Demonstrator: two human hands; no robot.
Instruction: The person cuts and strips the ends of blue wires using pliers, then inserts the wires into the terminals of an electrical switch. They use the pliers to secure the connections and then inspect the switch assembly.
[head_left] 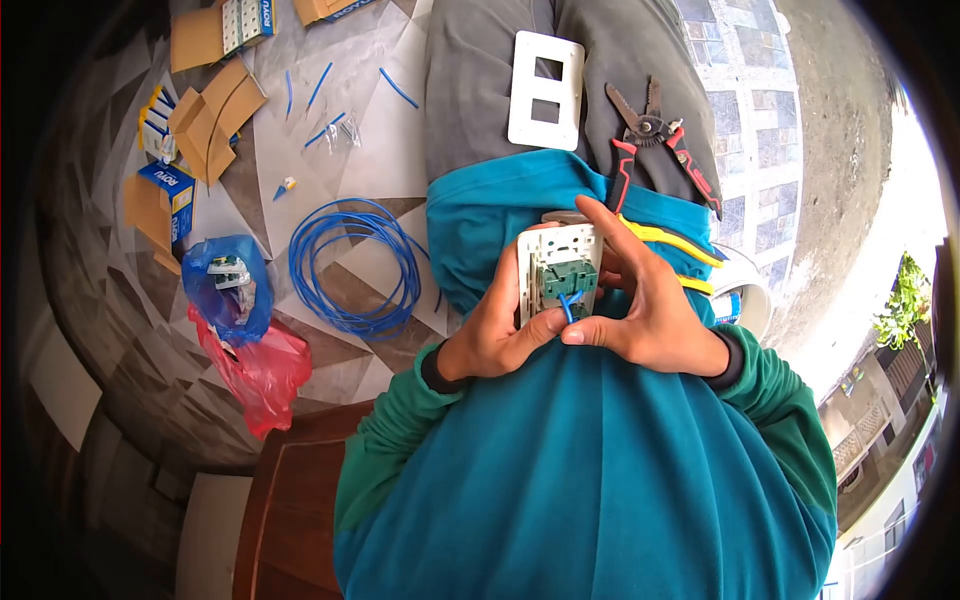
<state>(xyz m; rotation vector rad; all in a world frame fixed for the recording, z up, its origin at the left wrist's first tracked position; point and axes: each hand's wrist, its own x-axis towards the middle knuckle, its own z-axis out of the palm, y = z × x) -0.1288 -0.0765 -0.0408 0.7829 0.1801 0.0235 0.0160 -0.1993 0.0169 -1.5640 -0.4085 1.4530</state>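
Note:
My left hand grips a white mounting frame with green wiring modules fixed in its back. The kind, socket or switch, cannot be told from this side. A short blue wire comes out of the modules, close to both thumbs. My right hand is curled around the frame's right side, index finger raised and thumb by the wire; its other fingers are partly hidden. On my lap lie a white faceplate with two openings and red-and-black wire strippers, jaws apart. Yellow-handled pliers rest beside my right hand.
To the left, a coil of blue wire, cut wire pieces and opened cardboard boxes lie on the tiled floor. A blue bag holds parts above a red bag. A white bucket stands at my right.

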